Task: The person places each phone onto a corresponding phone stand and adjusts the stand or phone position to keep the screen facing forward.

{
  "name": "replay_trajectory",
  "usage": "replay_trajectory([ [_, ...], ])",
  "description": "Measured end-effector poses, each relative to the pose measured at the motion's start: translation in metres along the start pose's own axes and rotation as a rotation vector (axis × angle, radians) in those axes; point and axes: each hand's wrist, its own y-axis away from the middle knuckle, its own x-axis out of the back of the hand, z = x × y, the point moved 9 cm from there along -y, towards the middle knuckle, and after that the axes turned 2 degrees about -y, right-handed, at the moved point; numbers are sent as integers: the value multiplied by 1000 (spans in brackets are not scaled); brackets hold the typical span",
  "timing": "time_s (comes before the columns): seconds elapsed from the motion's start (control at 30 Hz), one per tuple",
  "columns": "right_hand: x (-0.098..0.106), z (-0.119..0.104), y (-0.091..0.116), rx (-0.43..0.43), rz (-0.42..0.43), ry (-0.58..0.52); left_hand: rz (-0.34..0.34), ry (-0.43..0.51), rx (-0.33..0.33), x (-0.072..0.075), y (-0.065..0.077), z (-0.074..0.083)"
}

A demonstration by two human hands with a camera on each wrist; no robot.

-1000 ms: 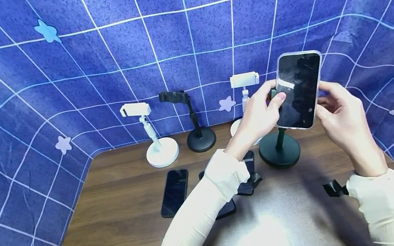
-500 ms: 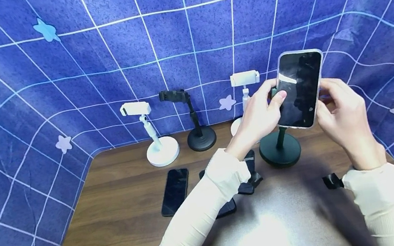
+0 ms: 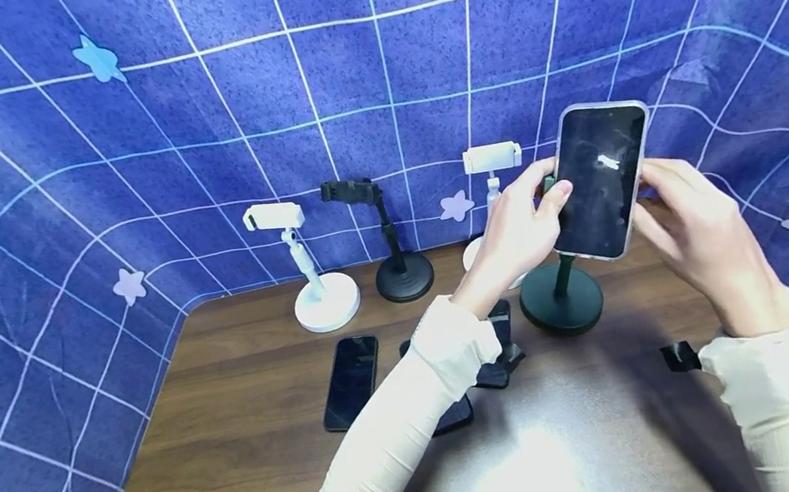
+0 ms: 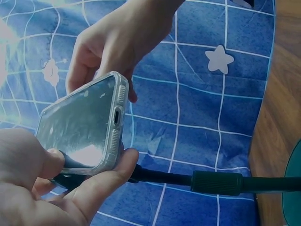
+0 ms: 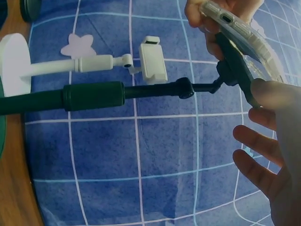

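Observation:
A smartphone point(image 3: 606, 191) in a clear case stands upright in front of the clamp point(image 5: 237, 68) of a dark green phone stand point(image 3: 561, 298). My left hand point(image 3: 521, 220) grips the phone by its left side, thumb on the dark screen and fingers behind. In the left wrist view the charging port edge point(image 4: 116, 120) faces the camera. At the phone's right edge is my right hand point(image 3: 704, 236). Its thumb and index finger pinch the clamp's end in the right wrist view, while the other fingers point(image 5: 256, 172) stay apart from it.
Two white phone stands point(image 3: 327, 302) point(image 5: 153, 61) and a black one point(image 3: 404, 276) line the back of the wooden table point(image 3: 235, 403). Dark phones point(image 3: 351, 382) lie in front, some partly under my left sleeve. A blue grid-patterned cloth point(image 3: 218, 178) hangs behind.
My right hand's wrist has shifted outward to the right, with its fingers a little straighter. The phone has tilted slightly, moving the reflection on its screen. The left hand keeps its hold.

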Motion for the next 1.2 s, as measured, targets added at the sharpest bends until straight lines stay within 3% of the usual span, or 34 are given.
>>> replay_trajectory([
  [0.37, 5, -6, 1, 28, 14, 36, 24, -5, 0, 2, 1, -1],
  [0.63, 8, -4, 2, 2, 46, 36, 30, 7, -3, 2, 1, -1],
  [0.93, 18, -4, 6, 0, 137, 7, 43, -18, -22, 1, 1, 1],
  [1.2, 15, -6, 3, -1, 152, -19, 54, -13, -38, 4, 0, 1],
])
